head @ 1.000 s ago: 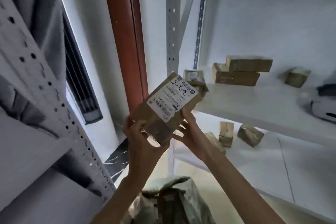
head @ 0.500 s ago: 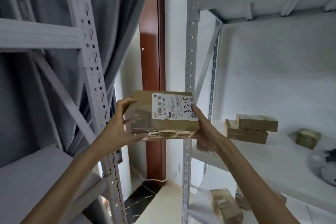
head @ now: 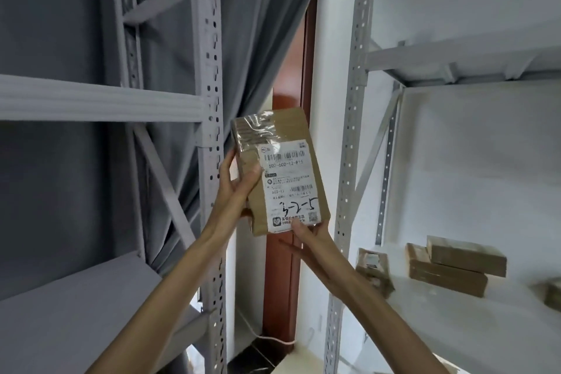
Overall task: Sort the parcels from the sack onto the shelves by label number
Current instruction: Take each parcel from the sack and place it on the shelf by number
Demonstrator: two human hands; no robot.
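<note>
I hold a flat brown cardboard parcel (head: 285, 136) upright in front of me, between two shelf racks. Its white label faces me, with "3-2-5" handwritten near the bottom. My left hand (head: 235, 188) grips the parcel's left edge, thumb on the front. My right hand (head: 306, 237) holds its bottom edge from below, thumb on the label's lower rim. The sack is out of view.
A grey rack (head: 209, 100) with a shelf (head: 76, 297) stands at left before a grey curtain. At right, a white rack (head: 352, 130) carries a shelf (head: 455, 322) with several brown parcels (head: 449, 267) and one small parcel (head: 373, 267) near its post. A brown door frame shows between them.
The parcel has turned from lying sideways to standing upright, label towards me. My view has swung left and up, and my right hand has shifted from the parcel's right end to its bottom.
</note>
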